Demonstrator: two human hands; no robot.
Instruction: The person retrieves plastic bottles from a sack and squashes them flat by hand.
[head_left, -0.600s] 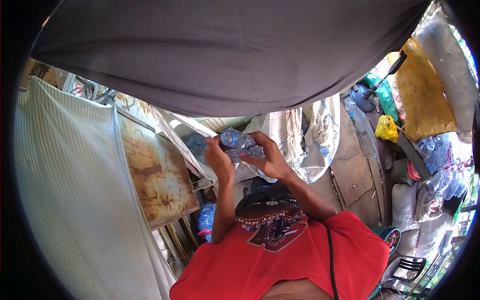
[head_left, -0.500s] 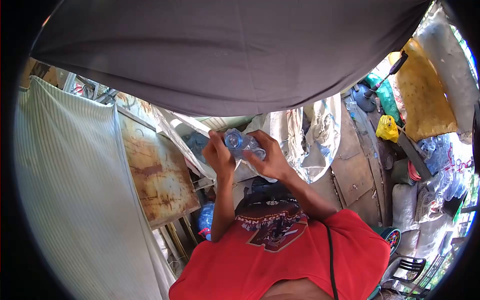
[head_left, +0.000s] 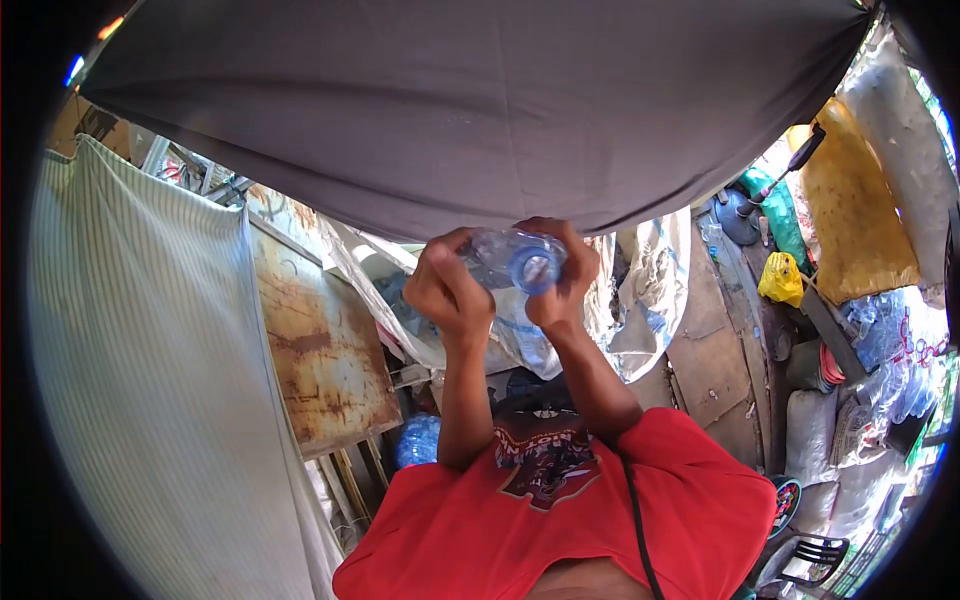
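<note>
A clear plastic bottle point(head_left: 492, 256) is held up between my two hands, just below the hanging dark cloth point(head_left: 480, 120). Its round, bluish end faces me on the right side. My left hand point(head_left: 452, 292) is closed around the left part of the bottle, fingers curled. Around the round end, my right hand point(head_left: 568, 272) grips with the thumb below and the fingers above. Behind the hands hangs or lies a large whitish plastic sack point(head_left: 645, 300), its mouth folded open.
At left are a striped curtain point(head_left: 150, 370) and a rusty metal panel point(head_left: 320, 350). Blue plastic bottles point(head_left: 418, 440) show beneath the panel. On the right are a yellow bag point(head_left: 781, 279), filled clear bags point(head_left: 890, 340), a foam slab point(head_left: 858, 210) and a bin of coloured caps point(head_left: 786, 503).
The bottle has been turned and raised slightly. Its round end, earlier by my left hand, now sits by my right hand. Both hands have moved up, nearer the dark cloth.
</note>
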